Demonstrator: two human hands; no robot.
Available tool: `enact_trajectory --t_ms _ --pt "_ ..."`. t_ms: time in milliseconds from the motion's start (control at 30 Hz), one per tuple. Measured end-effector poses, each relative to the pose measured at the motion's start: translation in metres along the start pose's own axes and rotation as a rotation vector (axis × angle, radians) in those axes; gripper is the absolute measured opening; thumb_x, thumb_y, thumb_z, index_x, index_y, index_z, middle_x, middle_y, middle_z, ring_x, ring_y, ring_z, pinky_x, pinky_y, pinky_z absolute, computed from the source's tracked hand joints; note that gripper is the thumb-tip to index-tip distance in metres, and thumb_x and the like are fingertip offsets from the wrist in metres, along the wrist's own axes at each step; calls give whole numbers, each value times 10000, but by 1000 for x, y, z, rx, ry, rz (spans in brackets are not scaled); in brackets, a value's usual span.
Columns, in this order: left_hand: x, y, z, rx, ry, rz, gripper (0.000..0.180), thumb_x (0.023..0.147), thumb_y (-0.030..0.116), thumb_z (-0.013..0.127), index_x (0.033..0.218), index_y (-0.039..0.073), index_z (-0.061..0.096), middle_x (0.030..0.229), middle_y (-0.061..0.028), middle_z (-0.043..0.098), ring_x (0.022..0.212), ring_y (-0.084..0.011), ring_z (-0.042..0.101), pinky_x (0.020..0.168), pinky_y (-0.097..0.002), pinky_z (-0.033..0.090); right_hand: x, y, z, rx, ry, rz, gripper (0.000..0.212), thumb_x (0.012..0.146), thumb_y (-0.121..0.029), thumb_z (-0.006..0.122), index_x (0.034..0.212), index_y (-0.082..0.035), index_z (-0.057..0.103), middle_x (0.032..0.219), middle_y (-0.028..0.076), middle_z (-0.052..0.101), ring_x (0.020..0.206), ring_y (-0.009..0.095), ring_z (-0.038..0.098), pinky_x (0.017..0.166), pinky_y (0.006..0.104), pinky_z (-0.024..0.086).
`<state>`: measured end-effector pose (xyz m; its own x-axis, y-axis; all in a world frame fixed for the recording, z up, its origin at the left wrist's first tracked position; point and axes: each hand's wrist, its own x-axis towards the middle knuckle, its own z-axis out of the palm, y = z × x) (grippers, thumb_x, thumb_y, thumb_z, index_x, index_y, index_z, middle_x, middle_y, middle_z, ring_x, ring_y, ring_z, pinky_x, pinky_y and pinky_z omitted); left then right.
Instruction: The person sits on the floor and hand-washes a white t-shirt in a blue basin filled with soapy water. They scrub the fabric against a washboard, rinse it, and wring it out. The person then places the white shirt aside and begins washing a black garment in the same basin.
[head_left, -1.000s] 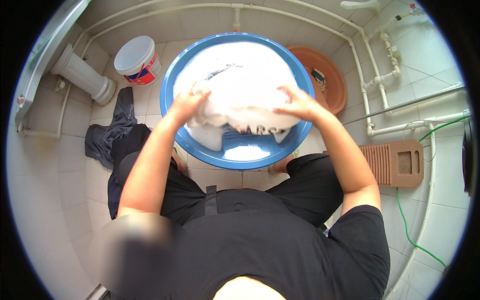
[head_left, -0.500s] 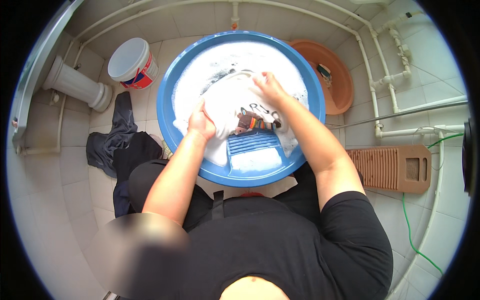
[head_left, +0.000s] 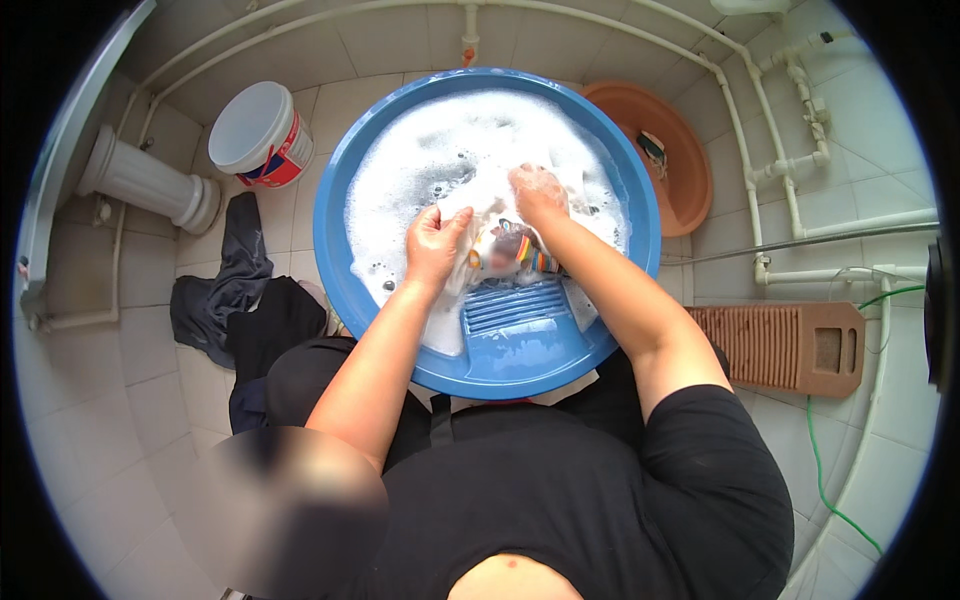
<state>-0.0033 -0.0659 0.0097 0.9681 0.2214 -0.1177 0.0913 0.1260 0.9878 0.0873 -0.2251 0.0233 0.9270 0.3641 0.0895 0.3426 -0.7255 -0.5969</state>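
Note:
A white garment with a colourful print (head_left: 503,246) is bunched up in a round blue washtub (head_left: 335,215) full of white suds. My left hand (head_left: 435,243) grips the garment's left side, thumb and fingers pressed on the cloth. On the other side my right hand (head_left: 538,190) is closed on the upper part of it, with foam on the fingers. Just below the cloth, the tub's built-in ribbed washboard (head_left: 515,307) shows, wet and blue.
A white bucket (head_left: 247,130) stands at the far left, near dark clothes (head_left: 230,275) on the tiled floor. An orange basin (head_left: 690,190) holding a brush sits behind the tub's right side. A brown washboard (head_left: 780,345) lies at right, by white pipes and a green hose.
My hands have come closer together and the garment, spread wider before, is now gathered between them. The right hand has moved slightly down, the left a little to the right.

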Motion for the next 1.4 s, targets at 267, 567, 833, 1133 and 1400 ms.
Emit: enact_trajectory --t_ms 267,567,833,1133,1400 --pt "1 -2 -2 -993 -211 -580 503 885 509 427 1087 57 517 1029 -106 572 878 -228 572 748 -336 490 -84 -118 6 644 187 -342 141 795 -172 580 788 -33 553 877 158 555 818 314 544 741 357 437" --pt "-26 18 34 -858 50 -565 401 913 424 398 1049 62 508 1001 -122 548 929 -257 533 833 -369 445 -61 -72 19 509 262 90 203 766 -190 587 644 -28 580 626 160 565 551 312 541 512 341 440" --pt "-29 2 27 -915 22 -576 260 916 282 426 933 53 547 872 -98 587 822 -210 580 715 -306 485 -72 -69 33 470 285 -89 152 762 -139 592 676 -14 584 635 155 578 544 275 560 506 322 432" --pt "-39 -13 15 -899 -73 -609 478 879 499 344 1063 92 518 1047 -100 560 1001 -239 535 844 -390 434 -89 -98 15 455 238 -213 187 763 -194 590 670 -34 566 658 170 565 603 311 562 543 356 441" --pt "-36 58 31 -684 -186 -515 267 834 191 514 1026 9 548 956 -132 602 875 -227 595 789 -355 497 -35 7 7 807 111 340 390 759 -409 628 847 -29 604 927 170 614 865 268 587 760 349 449"
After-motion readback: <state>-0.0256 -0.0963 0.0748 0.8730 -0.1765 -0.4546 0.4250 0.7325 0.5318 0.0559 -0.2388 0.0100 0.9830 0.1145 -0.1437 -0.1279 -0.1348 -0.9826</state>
